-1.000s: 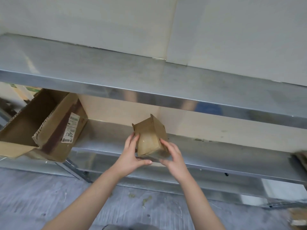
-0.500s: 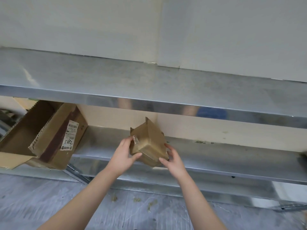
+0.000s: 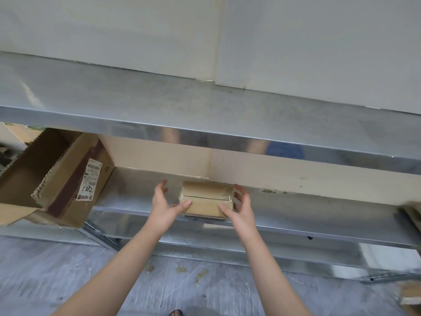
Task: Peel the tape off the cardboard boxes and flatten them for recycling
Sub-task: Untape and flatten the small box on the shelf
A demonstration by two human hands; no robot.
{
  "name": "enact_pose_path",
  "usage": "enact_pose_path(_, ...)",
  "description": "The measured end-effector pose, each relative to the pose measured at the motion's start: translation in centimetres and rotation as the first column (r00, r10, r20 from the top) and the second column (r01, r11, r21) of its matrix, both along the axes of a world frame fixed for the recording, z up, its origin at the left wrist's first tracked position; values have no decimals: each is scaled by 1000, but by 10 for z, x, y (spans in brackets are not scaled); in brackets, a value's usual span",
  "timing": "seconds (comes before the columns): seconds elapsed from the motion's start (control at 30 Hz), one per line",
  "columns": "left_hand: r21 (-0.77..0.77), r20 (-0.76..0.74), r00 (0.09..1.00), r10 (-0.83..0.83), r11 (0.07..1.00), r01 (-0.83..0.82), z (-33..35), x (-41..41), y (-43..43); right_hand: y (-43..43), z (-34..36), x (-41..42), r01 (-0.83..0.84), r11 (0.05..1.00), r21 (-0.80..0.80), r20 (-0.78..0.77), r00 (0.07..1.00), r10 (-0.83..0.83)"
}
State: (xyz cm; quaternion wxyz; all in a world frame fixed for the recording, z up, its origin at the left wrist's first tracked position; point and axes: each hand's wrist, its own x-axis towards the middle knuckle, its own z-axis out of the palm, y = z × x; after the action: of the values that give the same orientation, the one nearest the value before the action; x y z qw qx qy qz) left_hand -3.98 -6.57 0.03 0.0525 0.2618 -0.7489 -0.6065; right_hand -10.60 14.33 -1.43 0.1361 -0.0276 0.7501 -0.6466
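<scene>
Head view: the small cardboard box [image 3: 206,199] sits at the front of the middle shelf [image 3: 296,214], your right grip [image 3: 240,205] clasping its right end, your left grip [image 3: 163,202] open with only the thumb touching its left corner.

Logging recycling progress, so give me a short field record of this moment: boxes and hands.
small box: closed, not flattened, at middle shelf front
left hand: thumb on box front, fingers spread clear
right hand: thumb and fingers grip box's right end
large box: open, labelled, left of the hands
</scene>
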Motion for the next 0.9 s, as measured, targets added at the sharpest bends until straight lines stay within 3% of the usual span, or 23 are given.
enact_pose_path(0.13, -73, -15, 986, -165, 984, 164, 3, -7, 4, 6, 12, -2, 21, 997, 70, -74, 997, -16)
enact_pose_path(0.43, -88, 129, 986, -106, 989, 118, -26, 7, 8, 5, -6, 12, -15, 969, 245, -77, 996, 35)
enact_pose_path(0.6, -158, 110, 994, -28, 986, 45, -24, 7, -9, -17, -18, 14, -50, 976, 214, 35, 998, 43)
enact_pose_path(0.77, -165, 64, 982, -179, 968, 187, -25, 4, -19, -13, -29, 1, -62, 976, 207, 65, 997, 50)
enact_pose_path(0.9, -276, 74, 972, -221, 932, 233, -27, -12, -20, -11, -28, -9, -35, 975, 220, 42, 999, 27)
